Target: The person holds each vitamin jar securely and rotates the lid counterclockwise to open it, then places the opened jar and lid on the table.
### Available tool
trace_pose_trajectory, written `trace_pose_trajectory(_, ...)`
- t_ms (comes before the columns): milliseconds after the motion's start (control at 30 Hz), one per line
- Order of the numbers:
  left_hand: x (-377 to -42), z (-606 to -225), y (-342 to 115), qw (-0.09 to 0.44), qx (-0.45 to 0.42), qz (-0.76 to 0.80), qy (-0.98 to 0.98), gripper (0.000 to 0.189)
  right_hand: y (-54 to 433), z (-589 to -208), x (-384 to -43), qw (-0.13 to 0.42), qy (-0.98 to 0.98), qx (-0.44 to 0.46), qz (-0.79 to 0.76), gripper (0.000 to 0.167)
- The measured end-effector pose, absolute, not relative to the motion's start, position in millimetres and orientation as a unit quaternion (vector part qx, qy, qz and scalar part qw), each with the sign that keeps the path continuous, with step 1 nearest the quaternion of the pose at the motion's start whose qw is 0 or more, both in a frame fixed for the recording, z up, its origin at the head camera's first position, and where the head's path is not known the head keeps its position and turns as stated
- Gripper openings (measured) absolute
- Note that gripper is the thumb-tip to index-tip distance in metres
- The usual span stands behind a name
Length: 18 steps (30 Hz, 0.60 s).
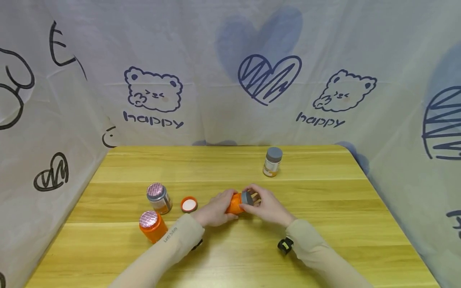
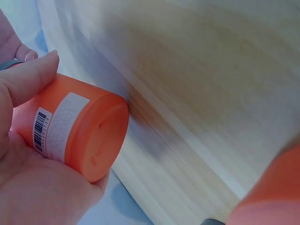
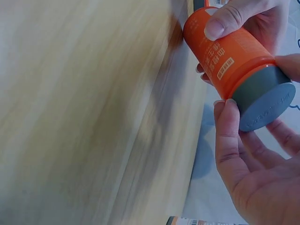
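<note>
Orange bottle (image 1: 235, 204), grey-lidded, foil-sealed jars (image 1: 155, 229) nearby

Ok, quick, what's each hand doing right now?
Left hand: closed, gripping the body of the tilted orange bottle.
Right hand: closed, fingers and thumb holding that bottle's grey cap.

Left hand (image 3: 268, 22) grips tilted orange bottle (image 3: 239, 47); right hand (image 3: 265, 185) pinches grey cap (image 3: 265, 101) on it. Wooden table (image 3: 84, 103) alongside.
</note>
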State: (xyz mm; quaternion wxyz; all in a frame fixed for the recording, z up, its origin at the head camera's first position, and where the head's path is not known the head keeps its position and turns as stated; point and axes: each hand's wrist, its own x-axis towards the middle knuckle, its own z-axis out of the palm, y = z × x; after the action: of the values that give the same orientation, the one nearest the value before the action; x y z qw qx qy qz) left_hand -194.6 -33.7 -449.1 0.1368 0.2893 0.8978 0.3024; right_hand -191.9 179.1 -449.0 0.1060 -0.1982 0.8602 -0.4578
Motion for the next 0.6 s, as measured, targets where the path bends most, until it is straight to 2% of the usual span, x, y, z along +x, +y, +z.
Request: trace_pose_trajectory(600,-196.3,-448.0,-34.2,0.147,0.284,0.308,0.896,0.057,184.6,-451.4,-192.4,0.100,0.825,-0.265,-0.489,0.047)
